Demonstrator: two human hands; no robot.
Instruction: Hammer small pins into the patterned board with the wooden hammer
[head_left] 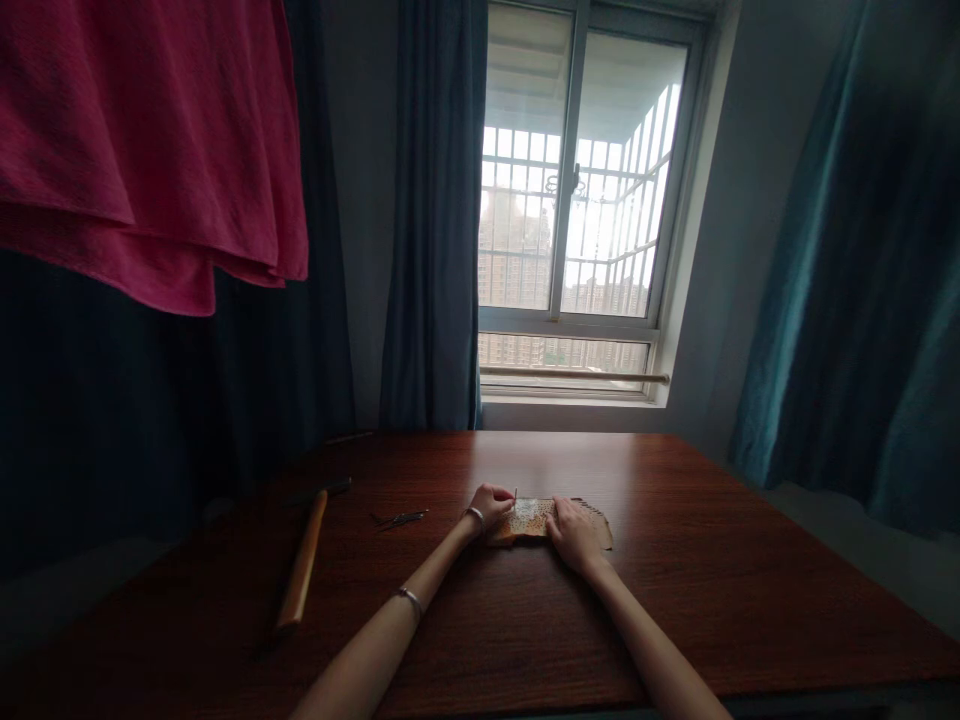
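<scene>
A small tan piece of leather (531,518) dotted with tiny holes lies on the dark wooden table (675,590). My left hand (491,503) is closed in a pinch at the piece's left edge, holding a thin upright metal pin or awl (515,494). My right hand (574,533) rests on the right part of the leather, fingers curled down and pressing it to the table.
A hammer with a long wooden handle (302,568) lies at the table's left. A few thin metal tools (400,518) lie between it and my left hand. A window (574,200) with blue curtains is behind the table; red cloth (142,150) hangs at upper left.
</scene>
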